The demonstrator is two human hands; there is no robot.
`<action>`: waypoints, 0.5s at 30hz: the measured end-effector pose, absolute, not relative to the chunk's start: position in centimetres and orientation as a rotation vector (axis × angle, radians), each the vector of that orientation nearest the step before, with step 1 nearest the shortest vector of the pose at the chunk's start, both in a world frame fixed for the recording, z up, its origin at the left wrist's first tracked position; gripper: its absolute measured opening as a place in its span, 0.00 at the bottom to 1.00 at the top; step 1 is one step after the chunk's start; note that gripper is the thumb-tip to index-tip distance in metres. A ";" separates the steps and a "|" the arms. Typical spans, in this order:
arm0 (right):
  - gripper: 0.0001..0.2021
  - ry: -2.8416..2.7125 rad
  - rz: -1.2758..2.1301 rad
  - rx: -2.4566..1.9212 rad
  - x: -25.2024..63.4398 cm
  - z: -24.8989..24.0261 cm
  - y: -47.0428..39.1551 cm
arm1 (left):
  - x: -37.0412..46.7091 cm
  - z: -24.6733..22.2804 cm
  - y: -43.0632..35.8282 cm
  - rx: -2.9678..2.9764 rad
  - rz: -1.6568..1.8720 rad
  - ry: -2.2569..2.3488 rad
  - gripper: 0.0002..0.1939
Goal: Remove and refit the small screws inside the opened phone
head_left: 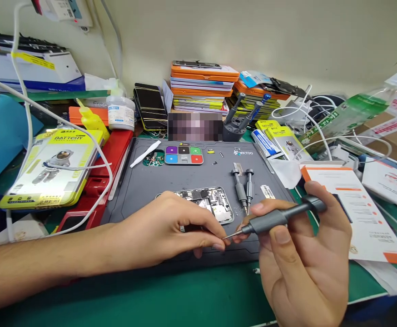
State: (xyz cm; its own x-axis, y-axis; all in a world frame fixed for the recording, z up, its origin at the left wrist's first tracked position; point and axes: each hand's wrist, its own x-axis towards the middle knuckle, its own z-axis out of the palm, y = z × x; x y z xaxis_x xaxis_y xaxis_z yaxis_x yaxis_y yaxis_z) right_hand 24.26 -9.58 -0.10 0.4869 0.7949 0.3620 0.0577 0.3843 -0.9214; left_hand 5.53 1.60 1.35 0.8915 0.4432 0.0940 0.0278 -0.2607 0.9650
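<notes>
My right hand [304,254] holds a dark grey precision screwdriver [270,221], its thin shaft pointing left. One finger rests against the cap end, while the thumb lies along the handle. My left hand [181,225] has thumb and forefinger pinched together right at the screwdriver's tip. Whatever sits between those fingertips is too small or hidden to make out. Behind and partly under the left hand lies an opened phone [224,206] with its inner boards exposed. Two more grey screwdrivers [240,190] lie on the grey work mat [144,190] beyond the right hand.
A coloured screw tray [184,155] and a white pry stick [146,153] are at the mat's back. Yellow battery boxes [52,163] and a looping white cable [108,181] stand left. A screwdriver holder [232,131], stacked boxes [203,84] and an orange-white box [362,213] flank the mat.
</notes>
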 end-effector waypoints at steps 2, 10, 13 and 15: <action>0.26 -1.021 0.472 -1.103 24.1 -0.4 -9.7 | 5.5 1.3 1.7 1.810 0.407 0.365 0.10; 0.26 -1.027 0.500 -1.130 24.2 -0.5 -10.0 | 5.6 1.3 1.8 1.810 0.398 0.381 0.10; 0.25 -0.978 0.581 -1.133 24.3 -0.1 -9.9 | 5.6 1.3 1.8 1.792 0.380 0.381 0.09; 0.24 -0.949 0.633 -1.127 24.3 0.1 -9.7 | 5.6 1.3 1.7 1.779 0.375 0.374 0.08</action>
